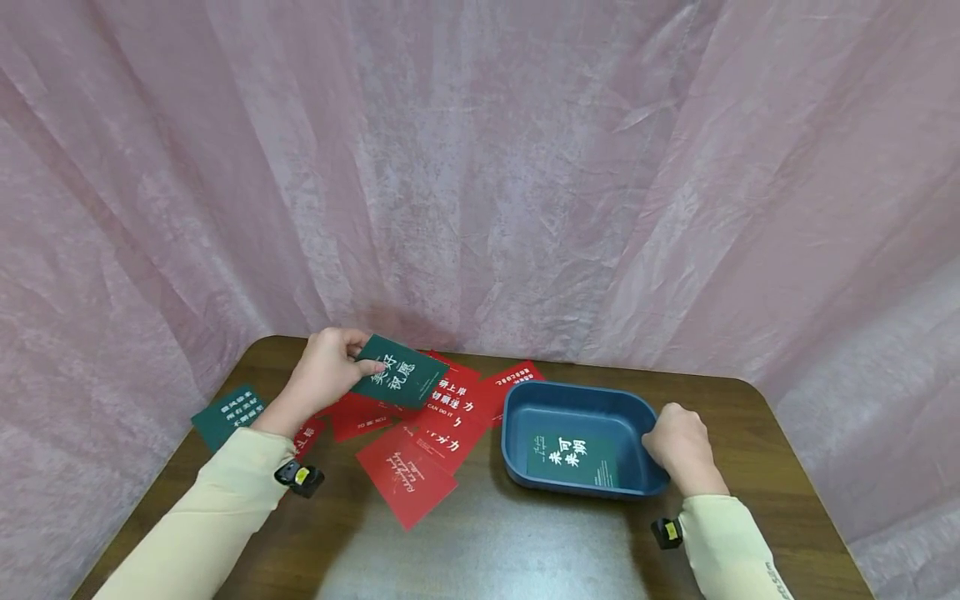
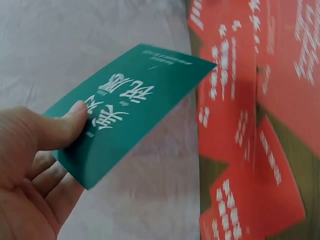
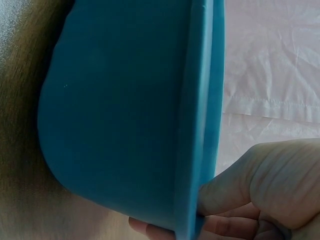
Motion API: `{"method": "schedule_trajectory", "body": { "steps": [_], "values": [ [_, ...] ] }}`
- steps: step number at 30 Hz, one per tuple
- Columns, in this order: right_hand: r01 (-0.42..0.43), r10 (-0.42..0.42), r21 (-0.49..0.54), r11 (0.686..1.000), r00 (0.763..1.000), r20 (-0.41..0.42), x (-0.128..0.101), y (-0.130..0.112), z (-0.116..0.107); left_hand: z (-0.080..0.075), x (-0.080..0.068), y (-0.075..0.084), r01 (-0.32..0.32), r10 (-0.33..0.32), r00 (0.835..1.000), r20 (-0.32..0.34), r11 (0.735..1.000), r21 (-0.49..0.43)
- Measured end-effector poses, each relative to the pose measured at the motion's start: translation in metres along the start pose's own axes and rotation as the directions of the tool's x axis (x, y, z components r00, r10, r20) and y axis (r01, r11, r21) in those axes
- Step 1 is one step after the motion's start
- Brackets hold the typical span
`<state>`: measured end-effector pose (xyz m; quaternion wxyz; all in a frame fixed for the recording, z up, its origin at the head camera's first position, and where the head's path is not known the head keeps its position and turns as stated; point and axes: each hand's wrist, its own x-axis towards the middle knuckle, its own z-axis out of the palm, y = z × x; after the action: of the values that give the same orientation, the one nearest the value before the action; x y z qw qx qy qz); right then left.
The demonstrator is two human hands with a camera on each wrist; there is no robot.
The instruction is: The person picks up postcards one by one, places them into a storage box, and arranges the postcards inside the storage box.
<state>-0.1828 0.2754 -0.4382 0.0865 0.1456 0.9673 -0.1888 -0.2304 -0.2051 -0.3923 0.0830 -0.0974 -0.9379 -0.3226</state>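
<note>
Head view: three green cards [image 1: 399, 372], one blue tray [image 1: 525, 400]

We see the deep blue plastic tray [image 1: 517, 417] on the brown wooden table [image 1: 487, 542], right of the scattered red paper cards [image 1: 420, 433]. One green printed card [image 1: 572, 458] lies inside it; another green text card [image 1: 227, 414] lies far left.

Three green cards [image 1: 399, 372], several red cards [image 1: 406, 477], one tray [image 1: 517, 406]

Lifted green card [image 1: 400, 372], blue tray [image 1: 525, 397]
</note>
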Motion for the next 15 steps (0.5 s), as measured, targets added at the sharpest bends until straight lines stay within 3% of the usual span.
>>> {"method": "schedule_trajectory", "body": {
  "steps": [6, 15],
  "values": [
    [-0.006, 0.006, 0.006, 1.0, 1.0, 0.014, -0.001, 0.0, 0.002, 0.017, 0.001, 0.018, 0.032, -0.041, 0.994, -0.097, 0.995, -0.093],
    [-0.004, 0.004, 0.001, 1.0, 1.0, 0.006, -0.002, -0.001, 0.001, 0.042, 0.001, 0.046, 0.022, -0.058, 0.987, -0.148, 0.972, -0.235]
  ]
}}
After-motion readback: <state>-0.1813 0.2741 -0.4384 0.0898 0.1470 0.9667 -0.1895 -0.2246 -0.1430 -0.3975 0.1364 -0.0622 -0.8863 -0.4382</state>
